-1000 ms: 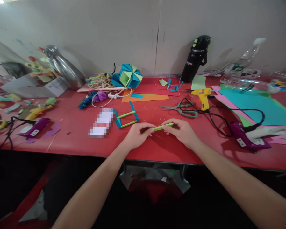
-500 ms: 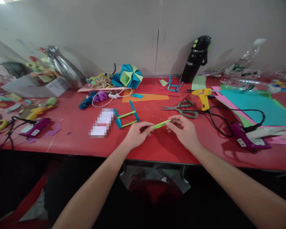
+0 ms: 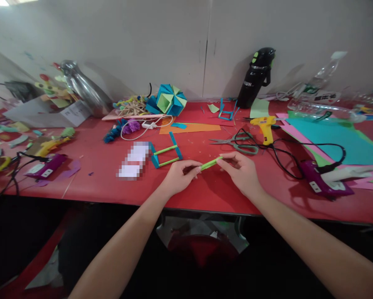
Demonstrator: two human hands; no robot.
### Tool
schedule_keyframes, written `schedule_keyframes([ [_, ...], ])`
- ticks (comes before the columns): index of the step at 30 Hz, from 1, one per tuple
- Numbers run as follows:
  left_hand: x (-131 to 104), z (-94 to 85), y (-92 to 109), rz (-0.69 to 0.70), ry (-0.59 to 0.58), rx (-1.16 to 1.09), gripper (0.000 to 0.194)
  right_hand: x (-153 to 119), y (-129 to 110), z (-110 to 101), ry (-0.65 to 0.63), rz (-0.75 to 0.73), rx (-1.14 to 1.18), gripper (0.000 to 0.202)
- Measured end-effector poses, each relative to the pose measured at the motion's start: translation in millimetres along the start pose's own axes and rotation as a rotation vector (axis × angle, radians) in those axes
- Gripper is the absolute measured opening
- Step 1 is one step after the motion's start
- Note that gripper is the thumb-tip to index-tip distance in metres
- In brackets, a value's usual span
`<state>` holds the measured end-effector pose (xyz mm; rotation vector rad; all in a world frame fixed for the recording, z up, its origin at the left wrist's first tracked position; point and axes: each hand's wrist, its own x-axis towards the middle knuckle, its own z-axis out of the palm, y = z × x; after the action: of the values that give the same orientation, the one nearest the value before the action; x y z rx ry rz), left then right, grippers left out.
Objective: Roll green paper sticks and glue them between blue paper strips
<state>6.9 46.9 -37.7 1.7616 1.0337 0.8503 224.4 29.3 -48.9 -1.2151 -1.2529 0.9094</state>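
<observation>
Between my two hands, above the red table [image 3: 211,191], is a thin lime-green folded paper strip [image 3: 209,164]. My left hand [image 3: 183,174] pinches its left end between thumb and fingers. At the other end, my right hand [image 3: 238,168] closes thumb and fingertips on it. Left of my left hand lies a small frame [image 3: 167,149] of blue strips joined by two green bars. Grey-handled scissors [image 3: 236,142] rest beyond my right hand, blades pointing left. A yellow glue gun [image 3: 263,128] sits just past them, its black cord trailing to the right.
A pixelated white object [image 3: 135,160] lies left of the frame. Behind stand a blue-and-green paper ball [image 3: 169,99], a black bottle [image 3: 256,77] and a steel jug [image 3: 83,87]. Coloured paper sheets [image 3: 332,137] and a purple power strip [image 3: 325,180] occupy the right side.
The green strip has shifted very slightly in my fingers, and a little more of its face shows. Both hands keep almost the same place, and the things on the table have not moved.
</observation>
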Motion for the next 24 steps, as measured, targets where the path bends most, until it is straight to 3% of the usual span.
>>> schedule_keyframes([
  [12, -0.5, 0.2, -2.5, 0.01, -0.006, -0.01, 0.026, -0.3, 4.3, -1.4, 0.078, -0.08, -0.087, 0.022],
  [19, 1.1, -0.8, 3.2, -0.035, 0.021, -0.033, 0.024, -1.0, 1.3, 0.6, -0.029, -0.09, -0.126, 0.036],
  [24, 3.6, -1.4, 4.2, -0.038, 0.052, -0.04, 0.023, -0.7, 0.2, 0.0, 0.012, -0.05, -0.087, 0.037],
])
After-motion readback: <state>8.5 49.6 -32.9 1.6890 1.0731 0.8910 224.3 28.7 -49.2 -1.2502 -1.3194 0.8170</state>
